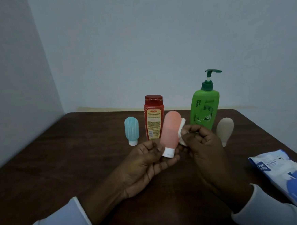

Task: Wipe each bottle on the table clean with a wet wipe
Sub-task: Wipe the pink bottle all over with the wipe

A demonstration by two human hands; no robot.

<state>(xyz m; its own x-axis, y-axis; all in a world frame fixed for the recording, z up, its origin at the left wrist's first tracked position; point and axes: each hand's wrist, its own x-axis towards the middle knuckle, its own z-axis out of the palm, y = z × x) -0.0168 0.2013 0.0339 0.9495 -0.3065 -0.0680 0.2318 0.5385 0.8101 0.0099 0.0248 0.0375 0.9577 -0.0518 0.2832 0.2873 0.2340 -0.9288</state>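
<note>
A person in pale long sleeves holds a pink bottle (170, 130) cap-down above the dark wooden counter (72, 153), in front of a row of four others. The left grip (148, 164) is curled round the bottle's white cap end, thumb on the near side and fingers beneath. The right grip (204, 148) pinches a folded white wet wipe (181, 126) and presses it to the bottle's right flank. Behind, from the left, a ribbed blue bottle (131, 129) stands on its white cap, a red bottle (154, 119) stands just beside it, and a green pump bottle (204, 111) stands upright, partly hidden by the right grip. A beige bottle (224, 129) sits cap-down at the far right. A blue and white wipes pack (287, 174) lies flat near the counter's right edge.
</note>
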